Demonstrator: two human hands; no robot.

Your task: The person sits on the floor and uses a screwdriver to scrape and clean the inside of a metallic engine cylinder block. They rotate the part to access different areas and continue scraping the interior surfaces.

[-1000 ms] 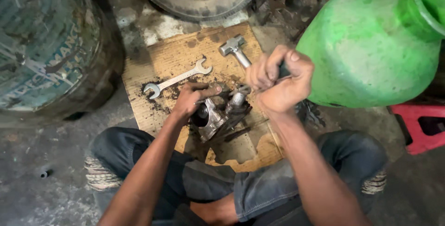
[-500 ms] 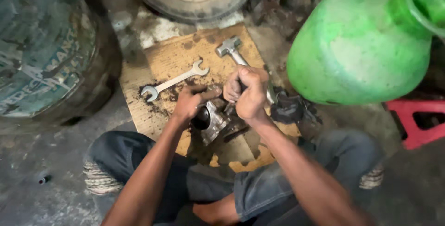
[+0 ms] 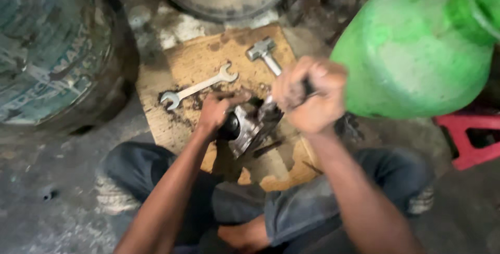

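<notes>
Green sack crowds right hand; wrench (and hammer) lie beside.

— Where are my hands sitting right now?
— My left hand is reaching forward, arm nearly straight, fingers curling down in a loose grip.
— And the other?
— My right hand is hovering higher, wrist bending, fist closing tight. Both forearms are angling inward from my folded knees.
</notes>
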